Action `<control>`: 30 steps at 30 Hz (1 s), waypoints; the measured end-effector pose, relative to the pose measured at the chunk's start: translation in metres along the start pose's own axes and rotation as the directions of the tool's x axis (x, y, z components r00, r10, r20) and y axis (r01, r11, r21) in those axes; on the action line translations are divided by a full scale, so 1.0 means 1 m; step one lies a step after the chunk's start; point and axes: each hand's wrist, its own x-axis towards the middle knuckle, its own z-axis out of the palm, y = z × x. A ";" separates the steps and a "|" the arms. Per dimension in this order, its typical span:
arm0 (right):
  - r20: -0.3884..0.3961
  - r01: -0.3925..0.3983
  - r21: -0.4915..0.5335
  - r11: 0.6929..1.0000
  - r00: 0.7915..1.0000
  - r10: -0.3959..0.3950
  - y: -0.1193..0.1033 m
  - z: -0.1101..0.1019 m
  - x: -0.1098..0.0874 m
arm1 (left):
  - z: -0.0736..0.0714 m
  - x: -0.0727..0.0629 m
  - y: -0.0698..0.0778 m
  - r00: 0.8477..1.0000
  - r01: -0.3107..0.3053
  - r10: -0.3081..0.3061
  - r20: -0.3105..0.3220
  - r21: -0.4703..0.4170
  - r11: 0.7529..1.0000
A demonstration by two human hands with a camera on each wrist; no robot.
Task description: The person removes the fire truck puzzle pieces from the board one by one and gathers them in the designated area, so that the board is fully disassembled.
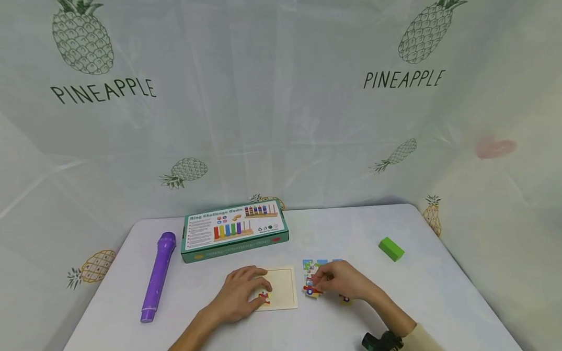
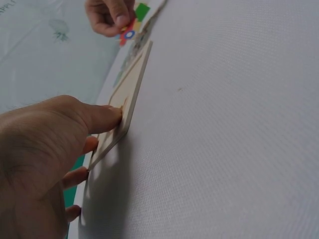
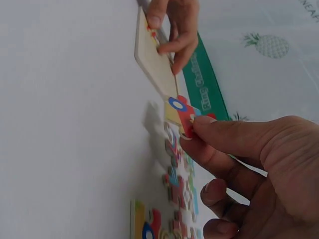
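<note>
My right hand [image 1: 344,280] pinches a jigsaw puzzle piece [image 3: 178,110] between thumb and index finger. The piece is red and yellow with a blue-and-white wheel, tilted up off the table in the right wrist view. The left hand [image 1: 243,294] rests on a pale wooden puzzle board [image 1: 284,289] with a raised rim. Its thumb [image 2: 105,117] presses down on the board, beside a small red puzzle piece [image 1: 264,297] lying inside the near left part. Several loose puzzle pieces [image 3: 174,191] lie under and around my right hand, partly hidden by it in the head view.
Behind the board lies a green-edged Ring Challenge Game box [image 1: 233,231]. A purple stick-shaped toy [image 1: 158,277] lies at the left. One green block [image 1: 391,249] sits at the right, and a pineapple-printed sheet [image 1: 278,118] hangs behind the white table [image 1: 437,294].
</note>
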 end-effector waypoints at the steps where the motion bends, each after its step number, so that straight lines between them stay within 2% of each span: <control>1: 0.000 -0.007 -0.010 1.000 1.000 0.007 0.002 -0.002 -0.002 | 0.000 0.000 0.000 1.000 0.000 0.000 0.001 -0.001 1.000; 6: 0.013 -0.027 -0.048 0.998 1.000 0.028 0.009 -0.009 -0.008 | -0.001 0.000 0.000 1.000 0.005 -0.005 0.003 0.002 1.000; 13: 0.031 -0.052 -0.041 0.998 0.998 0.053 0.014 -0.012 -0.011 | -0.002 0.000 0.001 1.000 0.000 0.000 -0.005 0.008 1.000; 30: 0.039 -0.046 -0.075 0.996 0.998 0.049 0.022 -0.014 -0.014 | -0.001 -0.001 0.001 1.000 0.006 -0.006 0.002 0.004 1.000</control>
